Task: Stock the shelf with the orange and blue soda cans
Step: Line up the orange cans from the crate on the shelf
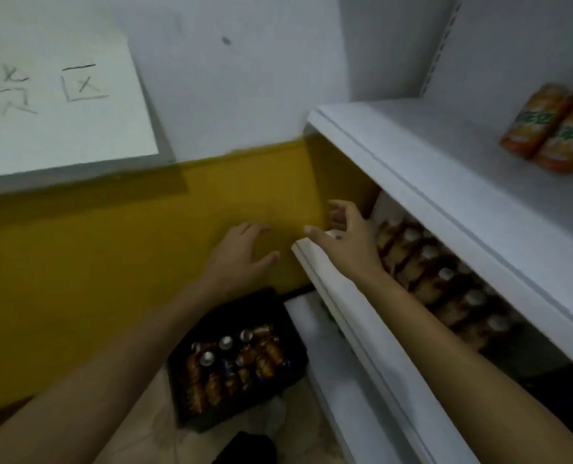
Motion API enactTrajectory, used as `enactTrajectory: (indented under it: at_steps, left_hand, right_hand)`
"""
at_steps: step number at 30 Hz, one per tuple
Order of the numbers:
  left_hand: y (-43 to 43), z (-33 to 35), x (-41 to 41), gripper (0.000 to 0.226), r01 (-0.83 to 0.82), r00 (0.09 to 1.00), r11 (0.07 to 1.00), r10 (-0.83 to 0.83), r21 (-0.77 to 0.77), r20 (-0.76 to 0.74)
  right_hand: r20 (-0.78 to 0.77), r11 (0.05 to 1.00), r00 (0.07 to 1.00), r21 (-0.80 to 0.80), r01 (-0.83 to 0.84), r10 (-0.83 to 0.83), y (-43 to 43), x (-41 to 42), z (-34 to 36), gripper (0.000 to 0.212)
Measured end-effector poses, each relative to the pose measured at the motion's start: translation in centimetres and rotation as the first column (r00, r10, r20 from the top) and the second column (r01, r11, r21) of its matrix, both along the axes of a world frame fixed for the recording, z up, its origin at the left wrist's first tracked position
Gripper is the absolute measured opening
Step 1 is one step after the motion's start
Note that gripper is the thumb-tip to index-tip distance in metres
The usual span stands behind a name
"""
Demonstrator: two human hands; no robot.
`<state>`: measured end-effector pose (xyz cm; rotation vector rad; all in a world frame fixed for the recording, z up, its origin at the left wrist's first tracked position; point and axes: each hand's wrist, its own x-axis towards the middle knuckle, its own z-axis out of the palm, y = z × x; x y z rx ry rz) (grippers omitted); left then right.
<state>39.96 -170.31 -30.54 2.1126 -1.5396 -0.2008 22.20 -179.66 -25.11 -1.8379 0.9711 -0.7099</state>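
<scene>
Cans [211, 380] in crate [265, 306] beside shelf [445, 195]

A shop or its stockroom — white metal shelving [412, 155] on a slotted upright [442, 45], orange cans [425, 262] lined in rows on one shelf, a black crate [255, 303] of more cans on the floor [151, 430], a handwritten sign [60, 95] on the wall [228, 78].

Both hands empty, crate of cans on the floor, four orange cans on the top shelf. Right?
No: the top shelf holds two orange cans, not four, per the head view. The left hand and right hand are empty, and the crate of cans is on the floor.
</scene>
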Motion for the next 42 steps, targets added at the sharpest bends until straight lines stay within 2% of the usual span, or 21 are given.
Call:
enactTrajectory:
  at_steps: [4,6,13,17,23,27,30,32,34,38,42]
  left_hand:
    - [9.9,-5.1,2.0,0.061,-0.192,0.974,0.953,0.214,0.236,-0.074]
    - [13.3,-7.2,1.8,0.062,-0.245,0.946,0.921,0.296,0.304,-0.134]
    - [20.1,-13.6,0.4,0.053,-0.365,0.804,0.823,0.515,0.436,-0.298]
    - [21.4,-16.3,1.5,0.052,-0.363,0.749,0.789,0.564,0.496,-0.349]
    - [18.8,-21.5,5.5,0.051,-0.309,0.677,0.777,0.584,0.548,-0.447]
    - [15.3,-27.9,7.1,0.041,-0.174,0.662,0.789,0.537,0.589,-0.523]
    - [12.8,-33.5,7.2,0.043,-0.075,0.657,0.776,0.511,0.626,-0.555]
    - [11.2,-37.7,6.9,0.045,-0.046,0.656,0.763,0.510,0.645,-0.557]
    - [9.5,-42.2,6.6,0.038,-0.035,0.670,0.750,0.508,0.661,-0.541]
    - [5.7,-52.8,5.9,0.036,-0.092,0.635,0.719,0.575,0.689,-0.516]
    - [2.1,-63.1,4.5,0.037,-0.108,0.553,0.669,0.655,0.736,-0.515]
  right_hand:
    - [-0.148,0.964,0.970,0.209,-0.163,0.195,5.6,2.4,-7.4,0.067]
    - [-0.214,0.934,0.938,0.294,-0.203,0.272,7.8,2.8,-10.1,0.069]
    - [-0.378,0.875,0.834,0.427,-0.229,0.402,10.7,3.5,-16.3,0.056]
    - [-0.453,0.859,0.781,0.472,-0.198,0.429,10.6,5.1,-19.0,0.059]
    - [-0.517,0.827,0.721,0.546,-0.137,0.460,9.1,8.7,-24.8,0.048]
    - [-0.619,0.848,0.654,0.525,-0.070,0.436,6.2,10.0,-32.1,0.051]
    - [-0.690,0.847,0.553,0.528,-0.057,0.467,3.9,10.2,-38.4,0.053]
    - [-0.710,0.831,0.463,0.544,-0.117,0.531,2.1,10.5,-43.0,0.052]
    - [-0.708,0.812,0.410,0.556,-0.176,0.574,0.1,11.2,-48.1,0.051]
    - [-0.705,0.793,0.374,0.582,-0.180,0.603,-3.2,12.3,-60.1,0.051]
    - [-0.691,0.788,0.405,0.598,-0.145,0.599,-5.1,13.3,-71.4,0.058]
